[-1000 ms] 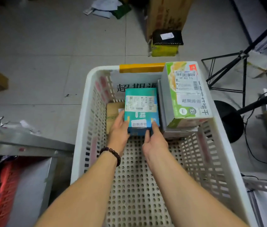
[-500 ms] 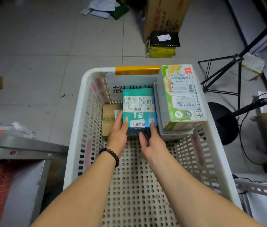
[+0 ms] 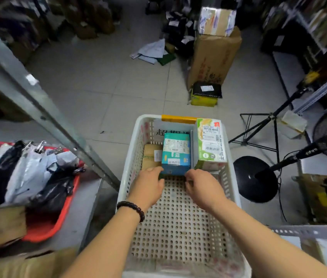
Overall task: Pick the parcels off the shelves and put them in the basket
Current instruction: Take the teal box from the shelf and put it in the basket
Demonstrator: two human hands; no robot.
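Both hands, left hand [image 3: 148, 184] and right hand [image 3: 203, 187], hung loosely curled and empty by the teal box [image 3: 175, 153] in our basket [image 3: 130, 163]; looked light, stiff, easiest grabbed by its sides.

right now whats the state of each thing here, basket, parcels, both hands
white basket: on the floor, far end filled, near end bare
blue box: in the basket, standing between the other two
green box: in the basket at the right wall, standing tall
brown box: lying low at the left wall
left hand: empty, fingertips at the blue box's near corner
right hand: empty, fingers curled, just short of the blue box
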